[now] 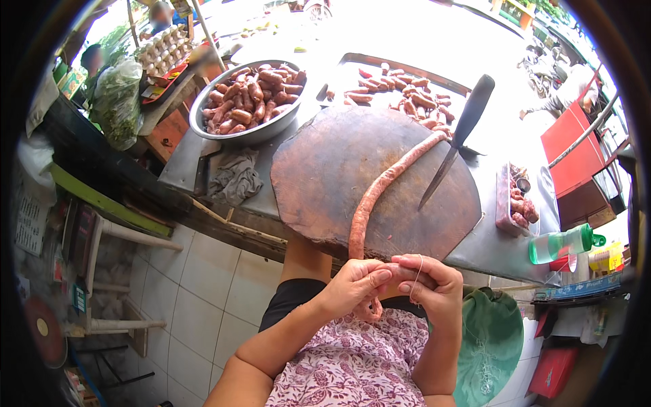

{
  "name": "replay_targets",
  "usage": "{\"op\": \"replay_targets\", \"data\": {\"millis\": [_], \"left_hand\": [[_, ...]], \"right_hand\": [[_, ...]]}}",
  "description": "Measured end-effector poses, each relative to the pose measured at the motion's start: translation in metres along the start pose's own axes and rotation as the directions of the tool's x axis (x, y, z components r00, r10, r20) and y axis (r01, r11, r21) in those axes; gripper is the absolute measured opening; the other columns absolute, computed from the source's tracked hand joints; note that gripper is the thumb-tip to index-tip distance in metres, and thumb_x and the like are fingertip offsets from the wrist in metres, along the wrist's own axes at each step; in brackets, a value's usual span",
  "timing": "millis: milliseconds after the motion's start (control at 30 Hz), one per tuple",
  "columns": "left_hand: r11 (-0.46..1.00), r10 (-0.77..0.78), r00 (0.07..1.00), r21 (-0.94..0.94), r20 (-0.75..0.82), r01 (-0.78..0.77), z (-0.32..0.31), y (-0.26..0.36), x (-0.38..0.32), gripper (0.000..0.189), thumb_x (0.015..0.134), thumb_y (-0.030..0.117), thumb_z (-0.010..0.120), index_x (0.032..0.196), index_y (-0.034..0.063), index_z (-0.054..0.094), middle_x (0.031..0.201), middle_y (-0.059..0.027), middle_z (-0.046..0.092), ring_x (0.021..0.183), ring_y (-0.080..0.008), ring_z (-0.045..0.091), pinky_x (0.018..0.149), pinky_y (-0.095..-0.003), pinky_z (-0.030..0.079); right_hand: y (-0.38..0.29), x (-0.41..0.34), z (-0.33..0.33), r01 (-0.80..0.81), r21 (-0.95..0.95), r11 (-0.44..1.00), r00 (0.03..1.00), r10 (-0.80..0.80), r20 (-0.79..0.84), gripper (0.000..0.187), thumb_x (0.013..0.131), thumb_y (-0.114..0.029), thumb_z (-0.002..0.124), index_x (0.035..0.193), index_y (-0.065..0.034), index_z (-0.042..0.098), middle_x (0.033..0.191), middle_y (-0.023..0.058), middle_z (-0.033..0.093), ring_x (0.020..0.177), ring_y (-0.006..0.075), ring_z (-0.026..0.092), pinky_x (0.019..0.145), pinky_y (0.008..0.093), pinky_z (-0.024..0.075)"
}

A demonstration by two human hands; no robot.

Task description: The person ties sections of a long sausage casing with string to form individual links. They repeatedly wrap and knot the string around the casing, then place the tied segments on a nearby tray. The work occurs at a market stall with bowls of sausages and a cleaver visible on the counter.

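Observation:
A long raw sausage [377,193] curves over a round wooden chopping block [325,173] and hangs off its near edge. My left hand [356,287] pinches the sausage just off that edge, and a casing end dangles under the fingers. My right hand [432,287] grips the sausage's other part, with a thin string [419,277] passing over its fingers. A knife [457,137] with a black handle stands tilted, its blade tip against the block. Behind the block, linked sausages [422,99] lie in a metal tray [402,63].
A metal basin [244,136] piled with short sausages sits at the back left, near a crumpled grey cloth [236,175]. On the right are a plastic tub [503,203] of meat and a green-capped bottle [559,245]. Green fabric with loose string [483,341] hangs beside my right arm.

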State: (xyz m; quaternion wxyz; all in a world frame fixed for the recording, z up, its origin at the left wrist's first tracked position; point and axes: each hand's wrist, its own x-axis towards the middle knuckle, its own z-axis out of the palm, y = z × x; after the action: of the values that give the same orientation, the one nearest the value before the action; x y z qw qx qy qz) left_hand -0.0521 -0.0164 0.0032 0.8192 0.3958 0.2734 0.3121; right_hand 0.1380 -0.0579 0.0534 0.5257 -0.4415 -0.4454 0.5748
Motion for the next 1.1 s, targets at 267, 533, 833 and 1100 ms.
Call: {"op": "replay_targets", "data": {"millis": [267,533,833,1100], "left_hand": [[0.995,0.026,0.997,-0.102,0.074,-0.018,-0.009,0.001,0.007,0.033,0.105,0.03,0.052,0.106,0.0008,0.067,0.065,0.0029,0.047,0.058,-0.0075,0.051,0.051,-0.0269,0.047],[0.292,0.548,0.809,0.858,0.212,-0.422,0.014,0.003,-0.02,0.017,0.094,0.015,0.059,0.085,0.0012,0.055,0.076,-0.0166,0.058,0.075,-0.0385,0.061,0.067,-0.0453,0.048],[0.551,0.469,0.802,0.587,0.37,-0.593,0.047,0.004,-0.01,0.022,0.1,0.02,0.056,0.092,-0.0012,0.056,0.081,-0.0161,0.056,0.079,-0.0339,0.058,0.072,-0.0409,0.047],[0.595,0.599,0.798,0.628,0.068,-0.501,0.028,-0.002,-0.002,0.016,0.099,0.007,0.054,0.087,-0.0023,0.054,0.076,-0.0091,0.051,0.068,-0.0182,0.052,0.063,-0.031,0.045]], "right_hand": [[-0.001,-0.006,0.013,0.362,-0.39,0.846,0.929,-0.364,0.074,0.039,0.072,0.018,0.069,0.11,0.0083,0.067,0.117,0.0196,0.066,0.096,0.0201,0.07,0.079,0.0271,0.0578],[0.009,-0.016,-0.019,-0.131,-0.078,0.988,0.991,0.128,-0.049,0.026,0.08,-0.008,0.074,0.1,0.006,0.063,0.07,0.0081,0.067,0.055,0.0096,0.061,0.048,0.0201,0.0468],[0.031,0.006,-0.002,0.09,0.609,0.788,0.994,-0.105,-0.011,0.07,0.084,-0.038,0.08,0.132,-0.0046,0.042,0.09,0.0081,0.059,0.074,0.0183,0.06,0.065,0.0278,0.0512],[0.053,-0.016,0.023,-0.116,0.573,0.811,0.993,0.113,0.04,0.094,0.074,-0.001,0.082,0.149,0.0012,0.025,0.12,0.0119,0.06,0.104,0.0213,0.065,0.081,0.0279,0.0572]]}}
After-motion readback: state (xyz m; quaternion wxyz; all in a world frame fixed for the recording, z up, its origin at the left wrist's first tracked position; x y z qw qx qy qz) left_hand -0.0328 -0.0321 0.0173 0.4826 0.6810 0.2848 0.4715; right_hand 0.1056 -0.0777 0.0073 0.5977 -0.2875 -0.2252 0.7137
